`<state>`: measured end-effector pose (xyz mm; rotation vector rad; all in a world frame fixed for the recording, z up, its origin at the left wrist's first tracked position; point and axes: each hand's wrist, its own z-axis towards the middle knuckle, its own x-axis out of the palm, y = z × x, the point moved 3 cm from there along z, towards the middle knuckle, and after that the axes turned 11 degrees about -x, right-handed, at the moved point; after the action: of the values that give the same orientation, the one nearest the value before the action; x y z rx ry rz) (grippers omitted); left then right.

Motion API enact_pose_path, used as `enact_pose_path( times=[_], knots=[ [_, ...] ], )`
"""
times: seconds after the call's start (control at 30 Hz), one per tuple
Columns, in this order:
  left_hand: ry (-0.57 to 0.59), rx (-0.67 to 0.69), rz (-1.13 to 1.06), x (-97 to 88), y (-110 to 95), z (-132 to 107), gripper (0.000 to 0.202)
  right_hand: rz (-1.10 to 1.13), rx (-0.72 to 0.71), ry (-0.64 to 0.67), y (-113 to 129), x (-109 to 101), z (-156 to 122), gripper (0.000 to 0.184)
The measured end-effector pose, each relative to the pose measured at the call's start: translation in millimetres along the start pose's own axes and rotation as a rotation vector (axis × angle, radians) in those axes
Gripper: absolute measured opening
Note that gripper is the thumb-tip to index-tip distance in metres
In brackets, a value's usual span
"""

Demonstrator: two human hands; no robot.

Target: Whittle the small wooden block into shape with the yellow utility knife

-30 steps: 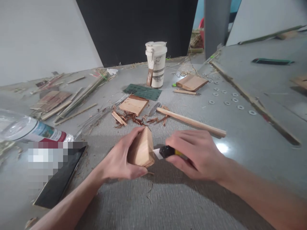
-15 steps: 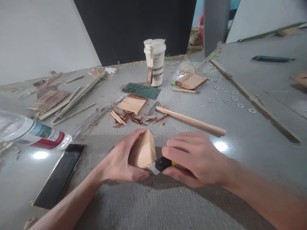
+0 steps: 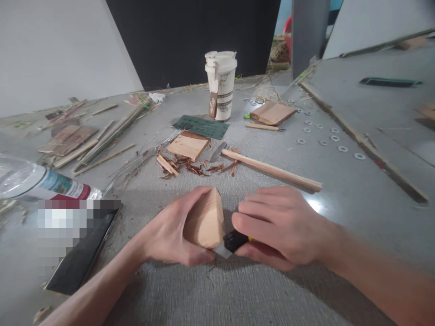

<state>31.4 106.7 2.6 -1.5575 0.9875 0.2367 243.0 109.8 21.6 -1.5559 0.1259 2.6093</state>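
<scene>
Left hand wraps wedge-shaped wood block, pale, smooth-faced, pointed end up and away. Right hand clenches utility knife, black-yellow body; blade at block's lower near edge, knife lying left-right. Both low on grey counter. Beyond: reddish shavings, flat wood tile, long wooden stick, green sandpaper sheet, cream lidded cup. Left: plastic bottle, dark phone. Right: metal washers.

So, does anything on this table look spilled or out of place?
Yes. Reddish wood shavings lie scattered beside the flat wood piece, washers are strewn loose to the right, and a plastic bottle lies on its side.
</scene>
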Motion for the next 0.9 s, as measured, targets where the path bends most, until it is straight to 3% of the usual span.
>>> enact_pose_path(
  times=[0.07,0.17,0.23,0.37,0.5,0.9],
  knots=[
    [0.029,0.063,-0.009,1.1,-7.3,-3.8,0.084,-0.039,0.059,-0.040,-12.3,-5.3,-8.0,0.037],
    [0.065,0.150,-0.029,0.1,-11.7,-7.8,0.092,-0.159,0.305,-0.190,-39.9,-18.2,-26.7,0.020],
    [0.024,0.115,-0.084,-5.1,-4.9,-5.8,0.092,-0.197,0.378,-0.320,-48.9,-24.2,-33.9,0.019],
    [-0.014,0.056,-0.151,-13.4,14.3,2.0,0.089,-0.002,0.203,-0.234,-31.3,-12.5,-18.8,0.026],
    [0.005,0.032,-0.135,-10.6,18.7,4.0,0.095,0.067,0.065,-0.099,-4.3,-0.2,-0.7,0.035],
    [0.017,0.011,-0.033,-3.3,11.8,2.1,0.098,0.031,0.036,-0.038,1.3,0.2,1.5,0.046]
  ],
)
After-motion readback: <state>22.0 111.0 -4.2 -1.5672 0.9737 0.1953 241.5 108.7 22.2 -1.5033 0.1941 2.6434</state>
